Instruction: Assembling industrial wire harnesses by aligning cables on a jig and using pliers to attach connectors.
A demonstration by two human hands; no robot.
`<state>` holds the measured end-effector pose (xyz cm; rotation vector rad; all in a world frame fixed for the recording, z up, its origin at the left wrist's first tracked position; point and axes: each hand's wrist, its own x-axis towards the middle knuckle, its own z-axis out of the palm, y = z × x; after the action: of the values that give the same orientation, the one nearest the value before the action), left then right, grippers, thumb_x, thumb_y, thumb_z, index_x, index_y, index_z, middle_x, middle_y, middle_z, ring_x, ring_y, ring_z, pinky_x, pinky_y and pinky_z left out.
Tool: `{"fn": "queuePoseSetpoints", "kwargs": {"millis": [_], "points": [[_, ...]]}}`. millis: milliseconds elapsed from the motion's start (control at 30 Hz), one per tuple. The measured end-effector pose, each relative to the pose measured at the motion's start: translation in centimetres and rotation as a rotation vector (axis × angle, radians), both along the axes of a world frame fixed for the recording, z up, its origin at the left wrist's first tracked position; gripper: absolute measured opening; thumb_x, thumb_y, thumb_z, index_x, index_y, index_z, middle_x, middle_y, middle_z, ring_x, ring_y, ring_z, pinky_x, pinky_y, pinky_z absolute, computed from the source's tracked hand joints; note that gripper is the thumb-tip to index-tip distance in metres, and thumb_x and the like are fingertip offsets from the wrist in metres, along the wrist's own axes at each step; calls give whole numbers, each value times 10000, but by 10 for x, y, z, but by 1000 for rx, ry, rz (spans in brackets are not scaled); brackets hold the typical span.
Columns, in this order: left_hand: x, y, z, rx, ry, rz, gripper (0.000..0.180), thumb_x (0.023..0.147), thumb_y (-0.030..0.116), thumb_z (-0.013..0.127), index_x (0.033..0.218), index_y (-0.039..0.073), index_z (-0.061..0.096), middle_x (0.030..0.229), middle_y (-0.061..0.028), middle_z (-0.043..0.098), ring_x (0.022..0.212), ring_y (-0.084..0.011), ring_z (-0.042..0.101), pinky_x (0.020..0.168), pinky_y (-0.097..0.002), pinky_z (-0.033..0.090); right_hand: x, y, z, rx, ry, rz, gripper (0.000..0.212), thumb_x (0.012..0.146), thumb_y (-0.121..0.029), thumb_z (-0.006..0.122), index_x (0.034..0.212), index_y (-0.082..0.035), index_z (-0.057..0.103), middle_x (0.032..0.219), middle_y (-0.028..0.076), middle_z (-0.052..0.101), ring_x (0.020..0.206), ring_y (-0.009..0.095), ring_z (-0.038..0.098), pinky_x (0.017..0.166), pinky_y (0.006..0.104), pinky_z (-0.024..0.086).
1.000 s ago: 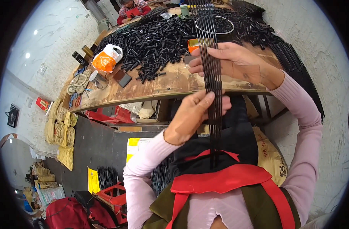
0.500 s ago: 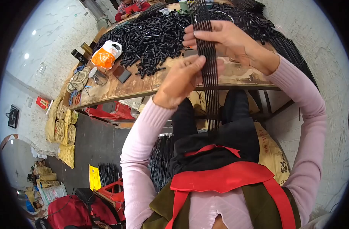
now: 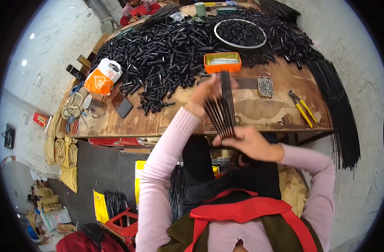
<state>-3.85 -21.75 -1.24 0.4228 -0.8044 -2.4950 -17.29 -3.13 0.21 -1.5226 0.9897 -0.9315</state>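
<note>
My two hands share a bundle of thin black rods (image 3: 228, 103) in front of me, over the table's near edge. It is narrow at the top and splits into two fanned groups that meet again at the bottom. My left hand (image 3: 208, 93), somewhat blurred, closes on the upper part. Lower down, my right hand (image 3: 252, 143) grips the bottom end between thumb and fingers. Beyond the bundle sit an orange tin (image 3: 222, 63) and a small tray of metal bits (image 3: 265, 87).
Short black tubes (image 3: 158, 63) are heaped across the wooden table (image 3: 158, 122), with a white ring (image 3: 217, 35) on them. Yellow-handled pliers (image 3: 303, 109) lie at right, near long black rods (image 3: 345, 126) overhanging the edge. A phone (image 3: 121, 104) and plastic bag (image 3: 103, 77) lie left. A person (image 3: 139, 9) sits opposite.
The bundle, earlier long and hanging down to my lap, now looks shorter and fanned in two groups. My right hand has dropped from its top to its bottom end; my left is at the upper part.
</note>
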Motion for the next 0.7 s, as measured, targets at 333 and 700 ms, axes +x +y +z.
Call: {"fn": "queuePoseSetpoints", "kwargs": {"millis": [333,700], "points": [[41,106,56,-794,-605,239,271,885,-24,658,1154,-52,652,1068,-126,709,856,-145,685,772,-266,563,-16,-36,-30,-94,84,-81,182,927,-82,645,1085,-2,687,961,85,720,907,104,652,792,280,515],[29,129,81,-731,-396,401,211,890,-87,611,1099,-105,635,1069,-190,688,982,-241,680,906,-360,573,-59,-38,-4,-447,411,-58,357,918,-175,616,1224,0,560,1153,164,607,1102,344,579,936,416,464]]}}
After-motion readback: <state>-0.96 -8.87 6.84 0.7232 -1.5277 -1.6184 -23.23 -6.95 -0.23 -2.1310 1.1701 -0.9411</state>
